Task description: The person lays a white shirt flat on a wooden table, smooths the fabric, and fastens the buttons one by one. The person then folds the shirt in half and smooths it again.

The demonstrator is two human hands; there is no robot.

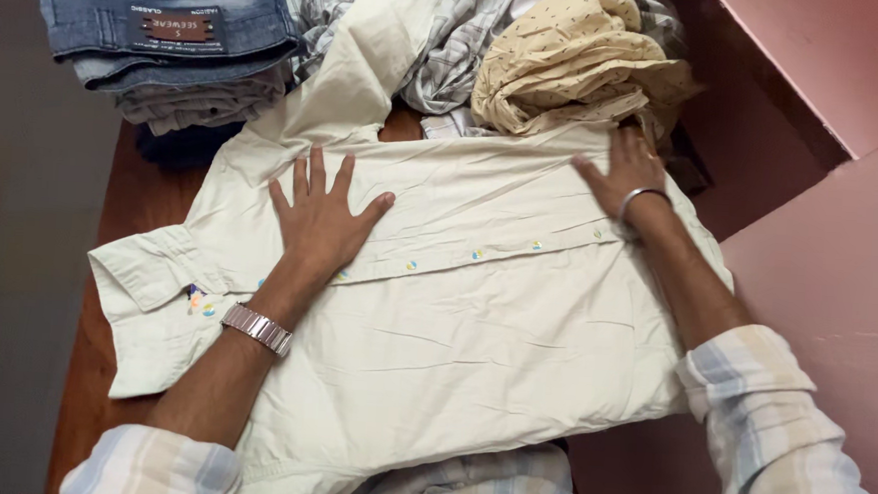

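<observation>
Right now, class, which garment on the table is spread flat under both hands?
The cream shirt: it lies flat with buttons showing, while the jeans are stacked and the tan dotted garment is bunched.

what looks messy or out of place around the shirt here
The cream shirt lies flat under both palms, left hand and right hand, though its sleeve trails up over the unfolded pile. The tan dotted garment and checked shirt sit crumpled there, unlike the neatly stacked jeans.
</observation>
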